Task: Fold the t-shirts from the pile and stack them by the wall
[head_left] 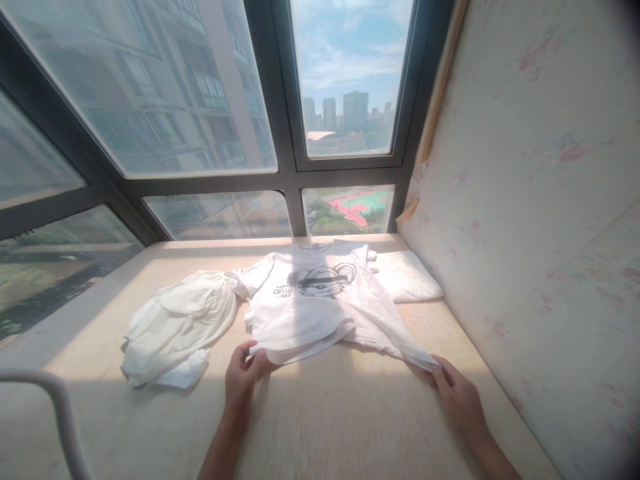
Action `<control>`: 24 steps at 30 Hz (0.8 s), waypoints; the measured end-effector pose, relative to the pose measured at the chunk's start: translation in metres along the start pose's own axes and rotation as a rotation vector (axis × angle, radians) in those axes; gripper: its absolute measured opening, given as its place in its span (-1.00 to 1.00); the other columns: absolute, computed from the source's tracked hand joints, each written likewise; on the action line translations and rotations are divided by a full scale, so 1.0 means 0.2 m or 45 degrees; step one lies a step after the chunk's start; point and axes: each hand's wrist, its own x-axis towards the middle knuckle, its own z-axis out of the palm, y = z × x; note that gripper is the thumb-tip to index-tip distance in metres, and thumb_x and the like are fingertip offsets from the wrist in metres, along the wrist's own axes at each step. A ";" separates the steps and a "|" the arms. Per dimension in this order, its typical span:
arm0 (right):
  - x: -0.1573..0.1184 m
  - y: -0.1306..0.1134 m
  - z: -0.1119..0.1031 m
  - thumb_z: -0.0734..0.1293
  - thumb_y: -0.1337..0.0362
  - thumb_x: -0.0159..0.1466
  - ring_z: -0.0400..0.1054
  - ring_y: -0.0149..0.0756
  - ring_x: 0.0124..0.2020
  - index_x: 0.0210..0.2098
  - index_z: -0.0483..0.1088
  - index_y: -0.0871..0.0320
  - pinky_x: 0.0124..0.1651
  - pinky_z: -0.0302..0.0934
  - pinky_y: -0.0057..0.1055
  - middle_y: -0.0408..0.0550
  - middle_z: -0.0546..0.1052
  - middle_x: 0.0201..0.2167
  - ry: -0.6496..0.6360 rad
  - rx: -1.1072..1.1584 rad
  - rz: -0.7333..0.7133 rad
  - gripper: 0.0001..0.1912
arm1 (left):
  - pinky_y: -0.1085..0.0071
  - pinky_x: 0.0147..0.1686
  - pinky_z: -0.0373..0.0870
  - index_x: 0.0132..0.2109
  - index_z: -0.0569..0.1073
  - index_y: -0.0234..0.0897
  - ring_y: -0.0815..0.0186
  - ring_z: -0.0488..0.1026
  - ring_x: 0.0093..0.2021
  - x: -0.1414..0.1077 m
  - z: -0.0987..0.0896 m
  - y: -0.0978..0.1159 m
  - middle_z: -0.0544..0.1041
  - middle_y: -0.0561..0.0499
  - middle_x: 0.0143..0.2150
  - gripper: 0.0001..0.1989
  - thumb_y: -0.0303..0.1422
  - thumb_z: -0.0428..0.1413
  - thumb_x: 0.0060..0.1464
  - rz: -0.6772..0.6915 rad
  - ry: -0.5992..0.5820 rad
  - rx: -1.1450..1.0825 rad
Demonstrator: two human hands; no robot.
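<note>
A white T-shirt [320, 313] with a black cartoon print lies spread on the wooden surface, its collar toward the window. My left hand [246, 365] pinches the near left corner of its hem. At the near right corner, my right hand [453, 383] grips the hem between thumb and fingers, pulled out to the right. Between the hands the hem sags in a loose, wavy fold. The shirt's left sleeve end touches a heap of cream-white cloth [183, 327]. Its right side partly covers a folded white cloth [407, 277].
The pale wooden surface [320, 427] runs up to dark-framed windows [287, 160]. A flower-patterned wall [540, 267] borders it on the right. A curved grey-white tube [57, 400] stands at the lower left. Sunlight and frame shadows cross the shirt.
</note>
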 end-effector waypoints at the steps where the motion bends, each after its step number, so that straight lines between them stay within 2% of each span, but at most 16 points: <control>1: 0.00 0.00 0.00 0.18 -0.13 0.24 0.56 -0.05 -0.28 -0.07 0.52 0.18 -0.23 0.38 -0.33 0.06 0.66 -0.32 0.006 -0.001 0.000 -0.42 | 0.37 -0.36 0.50 -0.03 0.40 -0.27 0.20 0.56 -0.25 0.00 0.00 0.00 0.54 0.00 -0.25 -0.51 -0.10 0.24 -0.06 0.009 0.001 0.003; 5: 0.00 0.01 0.00 0.18 -0.13 0.24 0.56 -0.02 -0.25 -0.06 0.51 0.19 -0.20 0.38 -0.30 0.08 0.66 -0.29 0.014 -0.020 -0.014 -0.42 | 0.36 -0.30 0.52 -0.04 0.37 -0.26 0.23 0.54 -0.23 0.01 0.02 -0.02 0.48 -0.03 -0.13 -0.52 -0.18 0.24 -0.11 0.083 0.075 0.072; 11: 0.00 0.02 0.01 0.18 -0.10 0.25 0.56 -0.02 -0.18 -0.07 0.53 0.16 -0.19 0.37 -0.31 0.07 0.67 -0.25 0.022 -0.064 -0.047 -0.45 | 0.38 -0.32 0.48 0.00 0.37 -0.26 0.30 0.48 -0.29 0.02 0.02 -0.04 0.46 0.00 -0.15 -0.53 -0.26 0.17 -0.11 0.110 0.122 0.101; 19: -0.01 0.03 0.01 0.17 -0.09 0.26 0.57 -0.01 -0.19 -0.06 0.53 0.15 -0.22 0.37 -0.32 0.06 0.67 -0.28 0.038 -0.103 -0.056 -0.47 | 0.35 -0.28 0.53 0.02 0.34 -0.21 0.24 0.55 -0.21 0.00 0.03 -0.03 0.47 0.01 -0.13 -0.49 -0.14 0.26 -0.04 0.073 0.090 0.065; 24: 0.00 0.03 0.01 0.15 -0.08 0.29 0.56 -0.04 -0.18 -0.05 0.52 0.14 -0.21 0.35 -0.33 0.03 0.67 -0.28 0.017 -0.140 -0.053 -0.47 | 0.29 -0.23 0.56 0.00 0.34 -0.23 0.25 0.55 -0.22 0.00 0.04 -0.05 0.43 -0.03 -0.04 -0.49 -0.14 0.26 -0.07 0.175 0.133 0.167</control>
